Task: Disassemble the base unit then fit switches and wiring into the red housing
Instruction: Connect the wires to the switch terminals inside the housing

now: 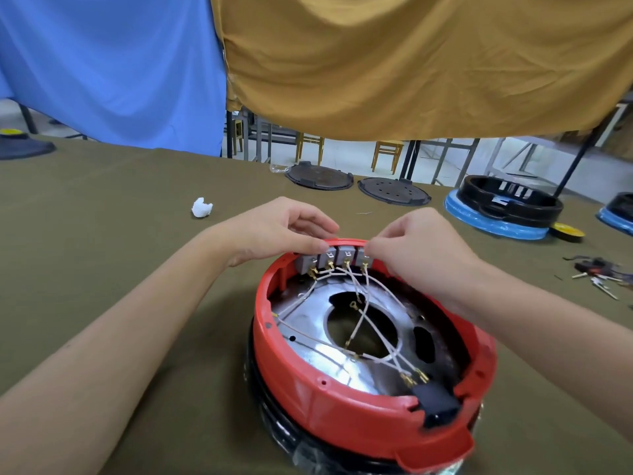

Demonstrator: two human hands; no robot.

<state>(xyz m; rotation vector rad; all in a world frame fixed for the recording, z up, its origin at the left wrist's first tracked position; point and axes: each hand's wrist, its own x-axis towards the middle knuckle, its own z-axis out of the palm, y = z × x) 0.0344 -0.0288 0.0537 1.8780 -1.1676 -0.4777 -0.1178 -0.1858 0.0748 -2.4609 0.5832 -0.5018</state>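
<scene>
The round red housing (pixel 308 399) lies upside down on the olive cloth, with a shiny metal plate (pixel 308 323) inside it. A row of grey switches (pixel 334 258) sits at the housing's far rim. My left hand (pixel 277 231) pinches the left end of the row, and my right hand (pixel 414 245) pinches its right end. White wires (pixel 359 317) with brass terminals run from the switches across the plate to a black socket (pixel 436 402) at the near right rim.
Two dark round covers (pixel 320 176) (pixel 394 190) lie at the table's far edge. A black base on blue wrap (pixel 507 209) stands at the right, with a yellow disc (pixel 567 232) beside it. Loose wires and screws (pixel 599 272) lie far right. A crumpled white scrap (pixel 201 208) lies at the left.
</scene>
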